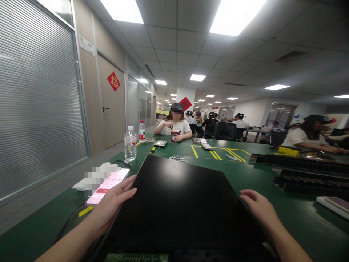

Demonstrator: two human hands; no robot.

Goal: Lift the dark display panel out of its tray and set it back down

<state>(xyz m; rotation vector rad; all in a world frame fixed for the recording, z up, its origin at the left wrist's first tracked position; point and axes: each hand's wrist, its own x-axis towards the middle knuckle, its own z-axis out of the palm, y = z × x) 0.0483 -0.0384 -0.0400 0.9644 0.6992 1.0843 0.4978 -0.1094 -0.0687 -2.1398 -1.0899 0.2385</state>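
A large flat black panel (185, 203) with a smooth, slightly shiny face fills the middle of the view, between my two hands. At its left edge is my left hand (116, 196), the fingers along the side and the thumb over the rim. My right hand (256, 203) is at the opposite edge, its fingers bent and their tips against the side. A strip of green circuit board (136, 257) shows below the panel's near edge; the rest of that board is hidden.
Left of the panel lie a lit phone (109, 185) and white tissue (95, 176), with a water bottle (130, 143) behind. Black slotted strips (308, 178) are on the right. Across the green table (169, 150) sits a person (177, 127) holding a screwdriver.
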